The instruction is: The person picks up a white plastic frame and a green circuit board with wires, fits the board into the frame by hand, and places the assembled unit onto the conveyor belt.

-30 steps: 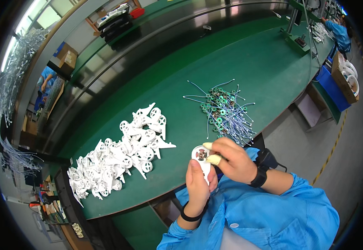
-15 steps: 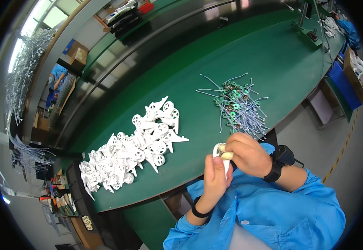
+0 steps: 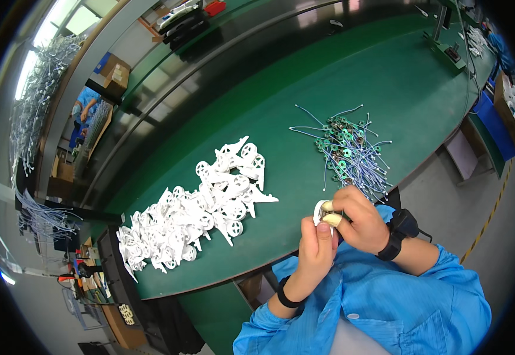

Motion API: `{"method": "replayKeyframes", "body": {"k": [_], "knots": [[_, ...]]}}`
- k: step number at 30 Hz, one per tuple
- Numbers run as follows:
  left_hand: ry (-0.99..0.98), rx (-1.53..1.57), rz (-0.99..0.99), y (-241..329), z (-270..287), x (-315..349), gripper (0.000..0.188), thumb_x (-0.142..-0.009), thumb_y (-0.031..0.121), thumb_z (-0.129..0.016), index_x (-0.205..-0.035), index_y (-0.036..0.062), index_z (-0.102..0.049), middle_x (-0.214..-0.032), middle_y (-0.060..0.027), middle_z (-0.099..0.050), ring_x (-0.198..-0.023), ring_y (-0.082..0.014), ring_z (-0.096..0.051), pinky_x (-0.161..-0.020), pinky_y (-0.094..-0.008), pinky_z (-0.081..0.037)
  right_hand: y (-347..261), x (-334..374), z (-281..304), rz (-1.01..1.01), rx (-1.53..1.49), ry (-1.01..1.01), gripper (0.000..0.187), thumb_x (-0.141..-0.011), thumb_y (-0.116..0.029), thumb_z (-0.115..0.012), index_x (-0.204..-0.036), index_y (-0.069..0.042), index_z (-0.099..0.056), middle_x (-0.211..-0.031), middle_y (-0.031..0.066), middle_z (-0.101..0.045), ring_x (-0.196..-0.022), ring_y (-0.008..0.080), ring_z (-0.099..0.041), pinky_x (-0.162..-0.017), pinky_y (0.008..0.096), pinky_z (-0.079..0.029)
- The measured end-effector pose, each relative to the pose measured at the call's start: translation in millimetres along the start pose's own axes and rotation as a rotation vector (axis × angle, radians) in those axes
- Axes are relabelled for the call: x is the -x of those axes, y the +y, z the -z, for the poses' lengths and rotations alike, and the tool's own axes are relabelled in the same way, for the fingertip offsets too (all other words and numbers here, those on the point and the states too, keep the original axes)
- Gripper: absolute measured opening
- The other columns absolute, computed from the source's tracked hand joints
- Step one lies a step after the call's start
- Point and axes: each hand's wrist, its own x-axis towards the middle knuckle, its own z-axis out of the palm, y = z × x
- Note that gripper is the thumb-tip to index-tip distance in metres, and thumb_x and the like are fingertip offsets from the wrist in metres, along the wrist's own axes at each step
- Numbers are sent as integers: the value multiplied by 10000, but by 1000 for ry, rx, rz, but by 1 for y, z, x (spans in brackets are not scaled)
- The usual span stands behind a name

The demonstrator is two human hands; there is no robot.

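Observation:
Close to the table's front edge, my left hand (image 3: 315, 251) is closed around a white plastic part (image 3: 318, 209) with a rounded, ring-like head, like those in the pile. My right hand (image 3: 363, 225) pinches at that head, with yellow finger cots (image 3: 332, 219) on its thumb and finger. Whatever lies between those fingertips is too small and covered to make out. Just beyond my hands lies a heap of small green circuit boards with grey-blue wires (image 3: 352, 151). Many white plastic parts with spoked round ends (image 3: 180, 225) are piled to the left.
The green tabletop (image 3: 257, 118) curves across the view, with a dark raised ledge along its far side. A metal stand (image 3: 447, 56) rises at the far right. Beyond the right edge are a blue bin (image 3: 495, 127) and a cardboard box. Other people in blue sit farther off.
The whole view has shifted slightly, so the piles appear a little farther right. Both hands keep hold of the white part; the cot-covered fingertips have shifted a little at its ring-like head.

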Motion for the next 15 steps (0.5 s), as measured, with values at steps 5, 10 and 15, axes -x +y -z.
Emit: {"method": "replayKeyframes", "body": {"k": [5, 10, 15], "knots": [[-232, 48, 253, 42, 28, -21, 374, -1051, 402, -281, -1107, 48, -388, -717, -52, -550, -493, -80, -500, -418, -202, -392, -1, -30, 13, -169, -226, -97, 357, -822, -28, -672, -1118, 7, -476, -901, 94, -557, -806, 170, -579, -690, 287, -496], [-41, -645, -31, 53, 82, -57, 513, -991, 350, -521, -1323, -27, -416, -999, -173, -601, -848, -250, -610, -723, -348, -498, 56, -113, 34, -378, -413, 17, 328, -826, -73, -667, -1074, -7, -462, -918, 60, -576, -716, 90, -598, -598, 247, -481], [264, -1270, -326, 32, 106, -99, 652, -765, 217, -763, -1272, -55, -456, -1233, -220, -493, -1163, -396, -431, -970, -476, -358, 110, -190, 49, -577, -183, 22, 377, -892, -223, -658, -1132, 24, -503, -954, 95, -620, -806, 126, -627, -659, 252, -491]]}}
